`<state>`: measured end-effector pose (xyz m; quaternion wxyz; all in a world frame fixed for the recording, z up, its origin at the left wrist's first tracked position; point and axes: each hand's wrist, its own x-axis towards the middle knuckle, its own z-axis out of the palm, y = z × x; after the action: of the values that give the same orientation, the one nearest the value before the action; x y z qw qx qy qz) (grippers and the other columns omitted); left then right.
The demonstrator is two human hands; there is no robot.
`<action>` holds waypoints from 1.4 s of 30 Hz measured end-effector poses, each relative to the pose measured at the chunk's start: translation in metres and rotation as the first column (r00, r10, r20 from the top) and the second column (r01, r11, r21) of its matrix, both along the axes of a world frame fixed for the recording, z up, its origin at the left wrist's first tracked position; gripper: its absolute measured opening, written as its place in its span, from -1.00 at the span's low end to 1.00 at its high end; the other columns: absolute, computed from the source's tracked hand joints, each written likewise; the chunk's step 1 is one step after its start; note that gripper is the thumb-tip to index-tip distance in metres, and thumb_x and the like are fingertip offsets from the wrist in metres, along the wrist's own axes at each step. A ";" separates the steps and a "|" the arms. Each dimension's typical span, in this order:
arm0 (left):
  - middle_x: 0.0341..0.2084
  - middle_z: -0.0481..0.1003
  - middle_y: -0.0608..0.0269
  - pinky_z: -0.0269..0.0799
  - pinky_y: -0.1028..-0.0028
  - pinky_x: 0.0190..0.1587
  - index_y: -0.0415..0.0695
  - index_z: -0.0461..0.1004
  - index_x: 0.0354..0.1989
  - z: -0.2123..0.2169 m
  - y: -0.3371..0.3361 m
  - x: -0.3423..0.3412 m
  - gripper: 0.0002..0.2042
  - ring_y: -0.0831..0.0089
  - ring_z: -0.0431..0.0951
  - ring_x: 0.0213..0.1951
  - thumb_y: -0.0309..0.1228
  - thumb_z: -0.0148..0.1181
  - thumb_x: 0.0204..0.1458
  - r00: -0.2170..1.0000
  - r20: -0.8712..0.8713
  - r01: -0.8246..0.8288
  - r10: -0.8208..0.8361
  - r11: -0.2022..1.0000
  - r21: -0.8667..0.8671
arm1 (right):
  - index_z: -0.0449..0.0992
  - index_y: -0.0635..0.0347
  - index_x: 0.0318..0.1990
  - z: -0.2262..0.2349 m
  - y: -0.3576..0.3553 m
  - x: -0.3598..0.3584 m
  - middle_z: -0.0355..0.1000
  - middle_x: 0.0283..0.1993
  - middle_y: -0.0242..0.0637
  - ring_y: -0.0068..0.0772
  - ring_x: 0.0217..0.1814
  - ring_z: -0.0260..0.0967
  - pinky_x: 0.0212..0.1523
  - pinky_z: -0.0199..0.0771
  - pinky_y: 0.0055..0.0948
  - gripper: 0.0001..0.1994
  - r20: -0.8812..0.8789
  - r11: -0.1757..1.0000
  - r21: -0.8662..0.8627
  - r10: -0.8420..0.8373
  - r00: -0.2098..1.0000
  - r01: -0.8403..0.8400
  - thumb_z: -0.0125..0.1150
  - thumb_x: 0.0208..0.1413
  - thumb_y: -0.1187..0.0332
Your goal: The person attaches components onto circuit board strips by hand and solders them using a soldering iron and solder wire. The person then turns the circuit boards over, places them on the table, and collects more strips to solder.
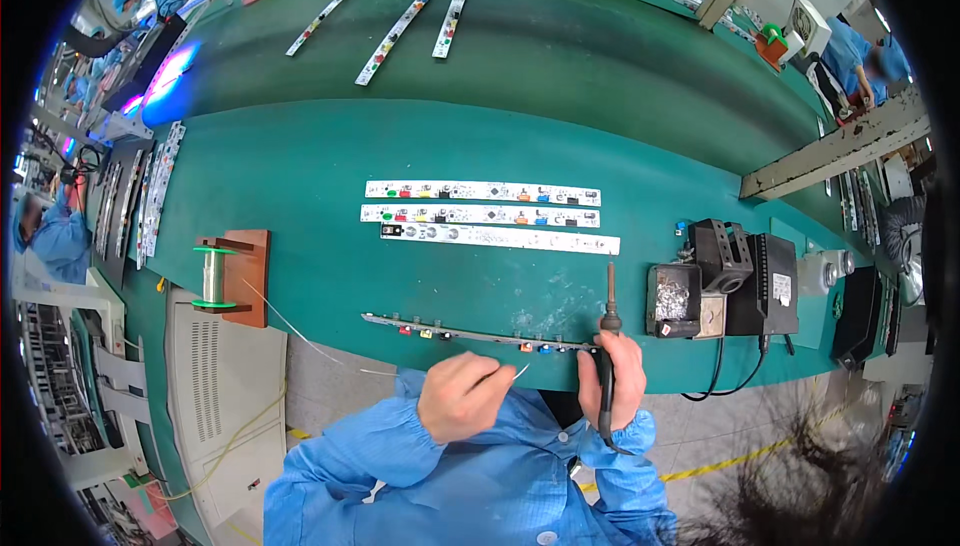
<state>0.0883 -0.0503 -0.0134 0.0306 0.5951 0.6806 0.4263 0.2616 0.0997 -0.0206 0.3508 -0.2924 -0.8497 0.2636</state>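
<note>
My left hand [463,398] is closed in a pinch on thin solder wire, its free end [521,371] sticking out toward the right. The wire trails back left to a spool [214,278] on a brown wooden stand [249,271]. My right hand [622,378] grips a soldering iron [611,298] with its tip pointing away from me. A narrow circuit board strip [465,333] stands on edge before me, colored parts facing my side. Its right end meets the fingers of my right hand; whether they pinch it is unclear. Three white board strips [480,216] lie farther ahead.
At right stand a soldering station [770,286], an iron holder [722,256] and a metal tray [673,296] of solder scraps. More strips lie on the far green surface [400,31] and along the left [160,191]. A pale metal post [840,146] crosses at right. Co-workers [855,56] are farther off.
</note>
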 end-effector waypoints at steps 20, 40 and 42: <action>-0.44 0.48 0.26 0.38 0.46 -0.58 -0.18 0.55 -0.37 0.034 0.002 0.033 -0.81 0.39 0.51 -0.57 -0.58 0.35 -0.22 0.902 0.397 0.151 -0.171 0.985 0.082 | 0.27 0.22 0.17 0.022 -0.052 0.005 0.46 -0.30 -0.05 -0.08 -0.01 0.48 0.03 0.43 -0.14 -0.49 -0.465 0.792 -0.460 0.171 0.869 -0.402 0.25 0.05 0.59; -0.22 0.56 0.08 0.46 0.46 -0.45 -0.21 0.49 -0.49 0.013 0.044 0.019 -0.88 0.31 0.60 -0.43 -0.64 0.29 -0.22 0.902 0.418 -0.095 0.104 0.995 -0.042 | 0.47 0.34 -0.07 0.034 0.009 0.043 0.50 -0.37 -0.06 -0.25 -0.38 0.45 -0.34 0.47 -0.32 -0.60 -0.271 0.914 -0.403 -0.074 0.960 -0.044 0.21 0.19 0.11; -0.20 0.55 0.07 0.46 0.45 -0.43 -0.18 0.51 -0.48 0.015 0.040 0.014 -0.87 0.30 0.57 -0.42 -0.60 0.32 -0.24 0.921 0.378 -0.056 0.089 0.994 -0.096 | 0.47 0.33 -0.06 0.027 0.008 0.037 0.51 -0.29 -0.02 -0.22 -0.31 0.47 -0.28 0.49 -0.30 -0.65 -0.240 0.938 -0.346 -0.061 0.969 -0.027 0.22 0.18 0.20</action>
<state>0.1027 -0.0107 0.0016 0.1716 0.4732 0.7004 0.5061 0.2989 0.1079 0.0066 0.3993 -0.3217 -0.7370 0.4403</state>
